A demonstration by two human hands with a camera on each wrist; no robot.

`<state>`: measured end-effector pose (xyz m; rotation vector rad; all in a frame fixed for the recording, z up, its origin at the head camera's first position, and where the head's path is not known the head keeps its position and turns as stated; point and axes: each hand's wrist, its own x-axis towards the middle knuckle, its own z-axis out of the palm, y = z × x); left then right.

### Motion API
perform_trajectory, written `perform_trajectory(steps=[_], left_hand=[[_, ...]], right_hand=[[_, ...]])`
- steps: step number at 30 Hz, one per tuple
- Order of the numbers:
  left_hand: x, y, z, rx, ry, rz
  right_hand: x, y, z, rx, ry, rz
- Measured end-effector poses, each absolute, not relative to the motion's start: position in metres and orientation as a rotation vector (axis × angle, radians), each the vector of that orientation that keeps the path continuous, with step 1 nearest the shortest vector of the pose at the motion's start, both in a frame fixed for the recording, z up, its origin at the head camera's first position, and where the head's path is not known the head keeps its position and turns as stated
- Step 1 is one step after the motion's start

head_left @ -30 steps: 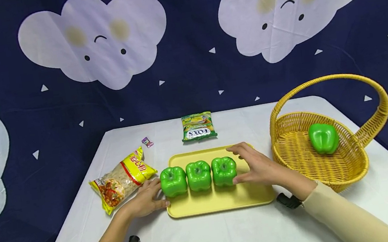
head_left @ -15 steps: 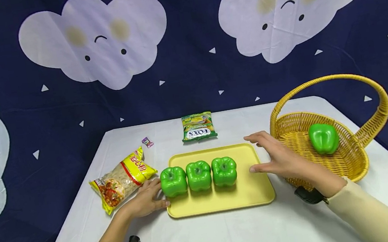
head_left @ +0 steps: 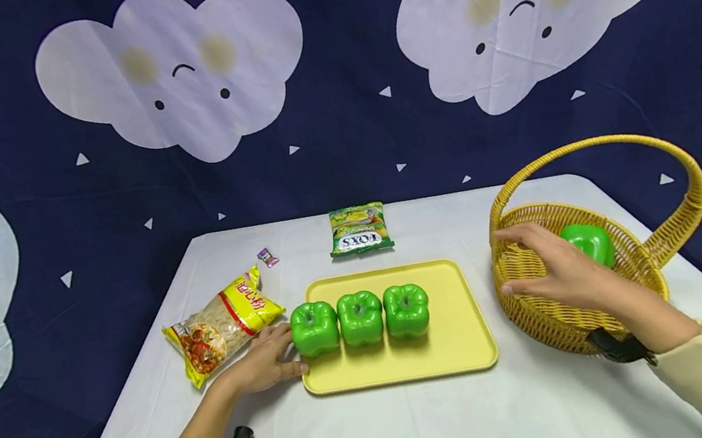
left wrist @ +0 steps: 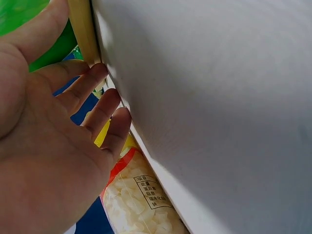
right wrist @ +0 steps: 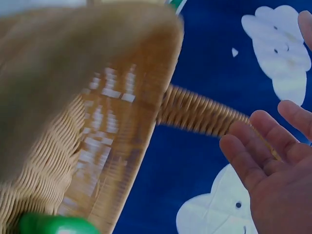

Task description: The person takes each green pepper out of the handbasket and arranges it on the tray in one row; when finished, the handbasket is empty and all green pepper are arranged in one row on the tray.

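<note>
Three green bell peppers stand in a row on the yellow tray (head_left: 455, 339) in the head view: a left one (head_left: 315, 329), a middle one (head_left: 361, 319) and a right one (head_left: 407, 313). My left hand (head_left: 263, 362) rests at the tray's left end beside the left pepper, its fingers loosely bent and holding nothing. Over the left part of the wicker basket (head_left: 521, 316) hovers my right hand (head_left: 553, 269), fingers spread, with nothing in it. Inside that basket lies another green bell pepper (head_left: 591, 242), partly hidden behind the hand.
A yellow food bag (head_left: 224, 323) lies just left of my left hand. Farther back are a small purple wrapped sweet (head_left: 267, 258) and a green Fox's packet (head_left: 359, 230). The basket's tall handle (head_left: 589, 143) arches above it. A dark blue cloud-patterned cloth (head_left: 355, 151) hangs behind the table.
My right hand has moved rightward from beside the right pepper, across the tray, to over the basket. My left hand and the peppers have stayed put.
</note>
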<state>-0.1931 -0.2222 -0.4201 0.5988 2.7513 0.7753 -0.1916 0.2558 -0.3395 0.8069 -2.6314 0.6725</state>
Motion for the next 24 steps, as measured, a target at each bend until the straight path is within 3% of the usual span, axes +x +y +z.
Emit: perform_trajectory(steps=[24], left_hand=[[-0.193,-0.222,-0.421,0.645,2.766,0.767]], right_hand=[[-0.189,0.333,-0.346,0.534,-2.739,0.565]])
